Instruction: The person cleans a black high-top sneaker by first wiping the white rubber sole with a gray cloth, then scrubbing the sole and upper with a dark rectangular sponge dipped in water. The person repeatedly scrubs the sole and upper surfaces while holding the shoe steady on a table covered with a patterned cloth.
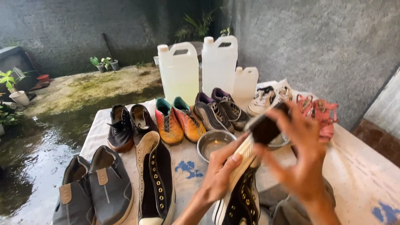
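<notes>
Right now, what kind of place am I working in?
Probably an outdoor yard set up for shoe cleaning: a cloth-covered table with rows of shoes, white jugs behind, wet concrete ground, rough grey walls and potted plants.

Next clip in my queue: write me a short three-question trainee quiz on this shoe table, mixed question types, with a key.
1. True or false: the left hand grips the black high-top shoe by its pale sole edge.
2. What does the right hand hold against that shoe?
A. a sponge
B. a dark brush
C. a spray bottle
3. Fill in: the metal bowl sits just in front of the ______ pair of shoes.

Key
1. True
2. B
3. orange; the bowl lies in front of that pair, beside the dark striped sneakers, with three white jugs behind.
</notes>
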